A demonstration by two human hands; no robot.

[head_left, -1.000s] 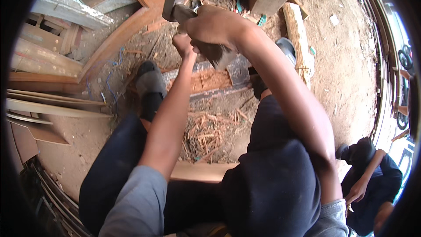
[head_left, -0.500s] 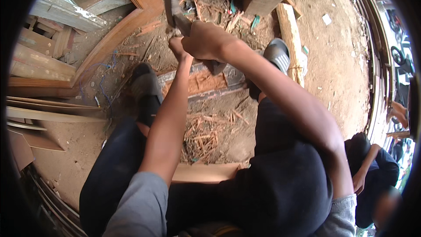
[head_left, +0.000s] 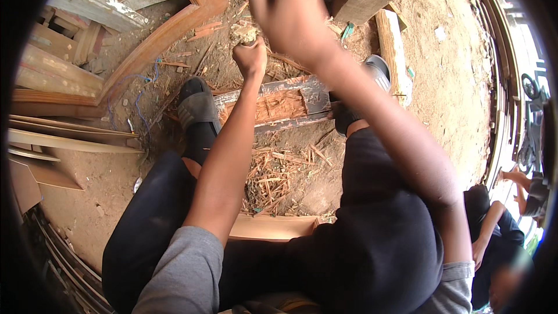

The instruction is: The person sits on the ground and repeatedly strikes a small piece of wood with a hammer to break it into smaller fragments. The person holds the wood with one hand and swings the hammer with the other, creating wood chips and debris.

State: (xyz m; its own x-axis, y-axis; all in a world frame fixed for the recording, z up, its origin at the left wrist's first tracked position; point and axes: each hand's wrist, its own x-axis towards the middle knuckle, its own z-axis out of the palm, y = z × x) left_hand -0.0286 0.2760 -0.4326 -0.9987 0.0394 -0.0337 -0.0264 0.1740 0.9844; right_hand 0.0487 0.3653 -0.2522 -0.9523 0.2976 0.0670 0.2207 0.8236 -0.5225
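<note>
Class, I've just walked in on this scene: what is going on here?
A person sits over a weathered wooden beam lying on the dirt, a sandalled foot at each end. The left hand is fisted just above the beam's chipped, splintered middle. The right hand is raised high, gripping a tool that is mostly out of frame. Wood chips litter the ground below.

A: Right hand (head_left: 289, 9) blurred; tool in its grip cut off by top edge, kind unclear.
B: Left hand (head_left: 251, 58) fisted, contents hidden. Plank (head_left: 293, 103) ends covered by shoes; right forearm crosses it
</note>
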